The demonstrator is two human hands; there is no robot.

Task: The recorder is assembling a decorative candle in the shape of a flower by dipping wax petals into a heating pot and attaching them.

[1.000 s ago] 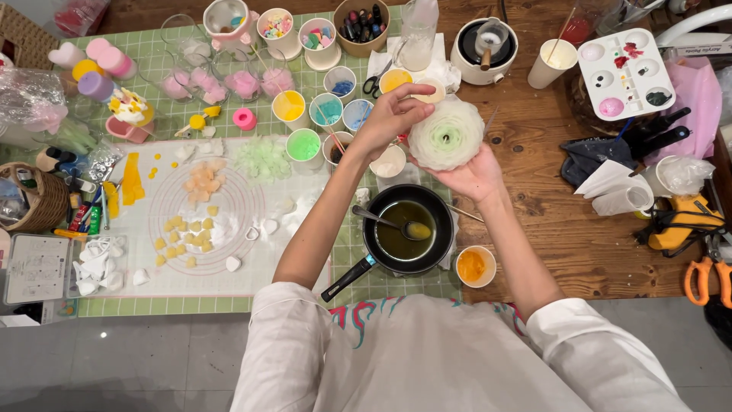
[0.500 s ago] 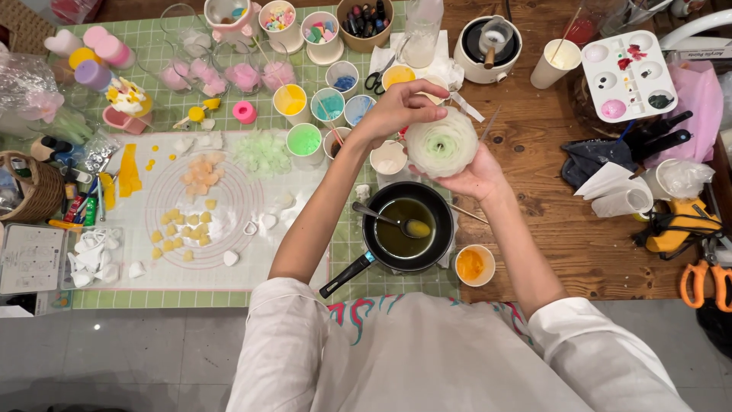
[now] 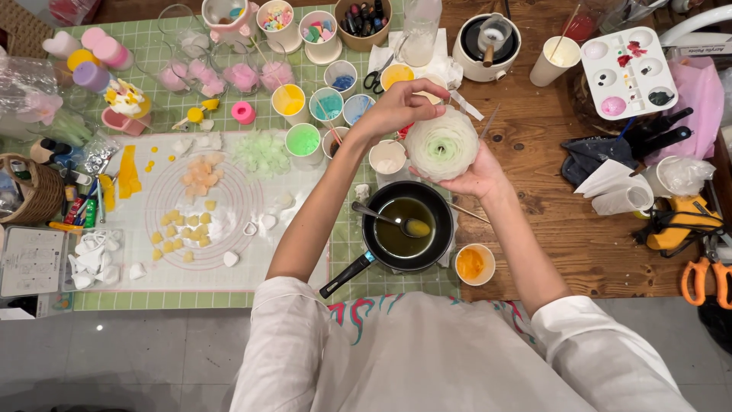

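A pale layered flower is cradled from below in the right hand while its top edge is pinched by the left hand's fingers, above a black pan near the counter's front edge.

A brown wooden table carries a green checked mat. On the mat lie a white round-patterned silicone sheet and a small black pan; an orange-filled cup stands just beside.
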